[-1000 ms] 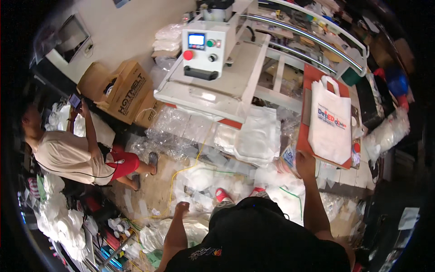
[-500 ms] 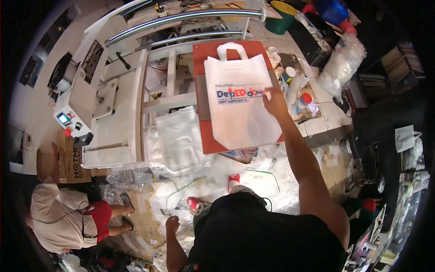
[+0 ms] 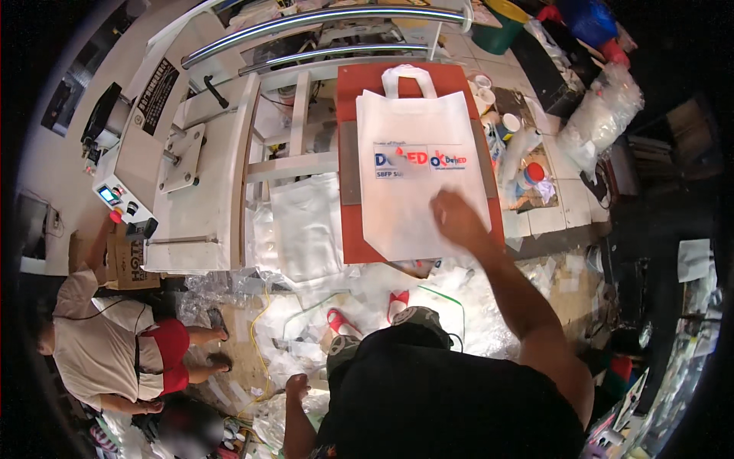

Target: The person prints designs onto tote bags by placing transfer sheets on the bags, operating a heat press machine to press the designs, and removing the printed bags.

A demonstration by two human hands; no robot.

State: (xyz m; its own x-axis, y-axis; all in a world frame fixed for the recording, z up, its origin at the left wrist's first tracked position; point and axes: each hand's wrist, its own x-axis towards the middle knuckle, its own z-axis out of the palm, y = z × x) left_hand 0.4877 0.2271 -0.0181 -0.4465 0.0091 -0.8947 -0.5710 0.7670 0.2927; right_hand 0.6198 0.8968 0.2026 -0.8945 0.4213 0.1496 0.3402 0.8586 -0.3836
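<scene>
A white cloth carry bag (image 3: 417, 218) lies flat on a red-brown board (image 3: 352, 84), its handle loop pointing away from me. Colored print (image 3: 447, 161) runs across the bag's middle, and a pale patch hides part of it. My right hand (image 3: 457, 218) is over the lower right part of the bag, fingers curled and slightly blurred. What it pinches, if anything, I cannot make out. Low at my side, away from the bag, my left hand (image 3: 297, 385) hangs with fingers curled and nothing visible in them.
A white press machine (image 3: 202, 206) with steel rails (image 3: 329, 23) stands left. At far left, a person (image 3: 115, 344) reaches to its control panel (image 3: 122, 203). More white bags (image 3: 310, 229) lie beside the board. Jars and a red-capped bottle (image 3: 531, 174) sit right; plastic sheets litter the floor.
My right hand has moved from the print's right edge down and toward me. The pale patch now covers part of the print. The person's hand at left has risen to the control panel.
</scene>
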